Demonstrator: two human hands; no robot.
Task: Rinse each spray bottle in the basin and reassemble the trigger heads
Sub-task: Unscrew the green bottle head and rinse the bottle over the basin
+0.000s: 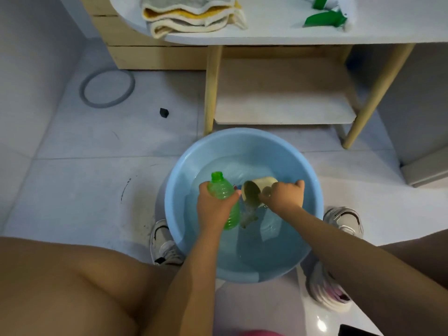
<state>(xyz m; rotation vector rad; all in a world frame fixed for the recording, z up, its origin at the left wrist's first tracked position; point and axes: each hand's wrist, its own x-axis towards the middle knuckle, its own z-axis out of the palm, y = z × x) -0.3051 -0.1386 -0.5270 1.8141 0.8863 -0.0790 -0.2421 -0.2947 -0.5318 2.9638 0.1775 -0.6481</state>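
Note:
A light blue basin (305,170) holding water stands on the floor between my feet. My left hand (213,204) grips a clear green spray bottle (219,187) by its middle, over the basin's left side; the neck is bare, with no trigger head on it. My right hand (283,196) holds a cream cup (254,190) by its handle, tipped toward the bottle, and water pours from it down into the basin. Green and white trigger heads (326,18) lie on the white table at the top right.
A white table (278,36) with wooden legs (212,93) stands just behind the basin, with a folded towel (191,15) on it and a low shelf (283,110) beneath. A grey ring (83,93) and a small black object (164,112) lie on the tiled floor at left.

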